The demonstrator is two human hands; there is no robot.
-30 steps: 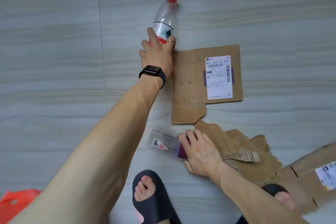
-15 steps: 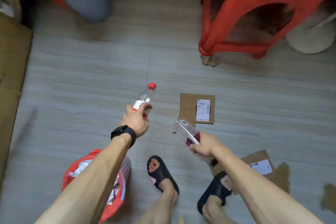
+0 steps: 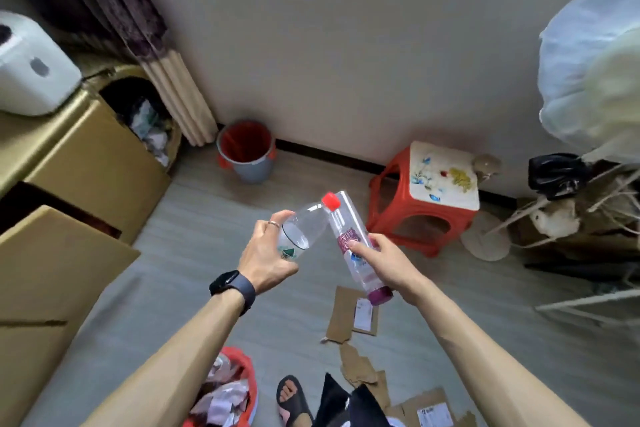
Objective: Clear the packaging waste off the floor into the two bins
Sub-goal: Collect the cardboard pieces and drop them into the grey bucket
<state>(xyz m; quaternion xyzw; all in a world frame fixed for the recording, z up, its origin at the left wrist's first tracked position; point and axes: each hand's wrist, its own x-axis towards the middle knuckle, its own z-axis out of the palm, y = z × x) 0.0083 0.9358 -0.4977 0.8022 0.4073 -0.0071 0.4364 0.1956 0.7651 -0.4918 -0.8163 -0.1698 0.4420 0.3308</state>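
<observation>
My left hand (image 3: pixel 266 258) grips a clear plastic bottle with a red cap (image 3: pixel 306 224), held up at chest height. My right hand (image 3: pixel 384 262) grips a second clear bottle with a purple cap (image 3: pixel 353 246), cap end pointing down. The two bottles cross near the red cap. A grey bin with a red liner (image 3: pixel 246 149) stands by the far wall. A red-lined bin (image 3: pixel 230 392) holding crumpled paper sits by my left foot. Cardboard pieces (image 3: pixel 351 314) with labels lie on the floor below my right arm, with torn scraps (image 3: pixel 360 369) nearer my feet.
A red plastic stool (image 3: pixel 424 198) stands to the right of the bottles. Large cardboard boxes (image 3: pixel 86 163) line the left side, one carrying a white appliance (image 3: pixel 29 66). A white wire rack (image 3: pixel 588 302) and a covered fan (image 3: pixel 588 73) fill the right.
I have risen from a crouch. Both hands lifted their bottles off the floor and brought them together at chest height; the far wall and the grey bin came into view.
</observation>
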